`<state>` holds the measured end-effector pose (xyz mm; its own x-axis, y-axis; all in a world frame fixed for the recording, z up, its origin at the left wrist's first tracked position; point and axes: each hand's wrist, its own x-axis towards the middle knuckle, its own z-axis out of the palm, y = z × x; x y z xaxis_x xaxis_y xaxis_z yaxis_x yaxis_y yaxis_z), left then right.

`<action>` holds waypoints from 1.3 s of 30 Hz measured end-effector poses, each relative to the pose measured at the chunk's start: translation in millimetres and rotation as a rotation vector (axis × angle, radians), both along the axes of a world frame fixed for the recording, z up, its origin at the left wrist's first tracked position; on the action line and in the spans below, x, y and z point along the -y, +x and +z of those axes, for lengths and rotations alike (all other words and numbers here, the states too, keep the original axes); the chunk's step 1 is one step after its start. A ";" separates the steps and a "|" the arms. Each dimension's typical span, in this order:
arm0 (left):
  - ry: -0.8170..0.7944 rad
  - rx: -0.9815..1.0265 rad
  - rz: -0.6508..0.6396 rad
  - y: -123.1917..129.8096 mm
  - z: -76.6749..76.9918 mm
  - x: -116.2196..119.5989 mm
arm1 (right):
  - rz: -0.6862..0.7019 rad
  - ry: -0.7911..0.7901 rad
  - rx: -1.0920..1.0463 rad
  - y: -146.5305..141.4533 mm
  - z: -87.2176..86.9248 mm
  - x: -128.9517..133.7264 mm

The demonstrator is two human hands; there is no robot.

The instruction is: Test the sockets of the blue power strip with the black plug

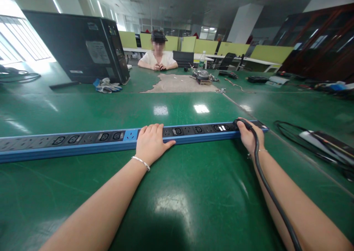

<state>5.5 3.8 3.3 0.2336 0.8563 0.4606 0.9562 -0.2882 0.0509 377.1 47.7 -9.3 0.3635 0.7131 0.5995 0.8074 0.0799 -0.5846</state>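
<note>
Green tabletop point(210, 192); power strip point(125, 145) under left hand point(151, 142), thumb spread; right hand point(246, 136) pinching plug point(237, 122).

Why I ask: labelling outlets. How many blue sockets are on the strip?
1: the blue socket just left of the left hand on the strip. The hand covers part of the strip, so others may be hidden.

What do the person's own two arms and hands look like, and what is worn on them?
The left forearm and right forearm show no sleeves. Neither the left hand nor the right hand is gloved. A silvery bracelet circles the left wrist; a thinner band, partly hidden, shows at the right.
</note>
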 end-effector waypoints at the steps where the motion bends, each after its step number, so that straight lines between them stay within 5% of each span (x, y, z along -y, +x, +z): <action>1: 0.000 0.000 -0.001 0.1 0.3 0.1 | 0.003 -0.004 0.004 -0.5 0.0 -0.2; 13: 0.011 0.010 -0.012 0.0 -0.9 -0.2 | 0.020 -0.022 -0.028 7.4 -3.7 -4.5; 24: 0.002 0.021 -0.010 -0.2 -1.2 -0.6 | -0.062 -0.139 0.007 6.3 10.3 -3.9; 39: -0.009 0.021 -0.010 0.3 0.5 0.8 | -0.035 -0.111 0.168 -4.4 -3.8 6.3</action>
<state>5.8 3.0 3.8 0.2328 0.8579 0.4580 0.9520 -0.2974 0.0731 372.7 41.4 -13.0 0.2907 0.7667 0.5724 0.8954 -0.0070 -0.4453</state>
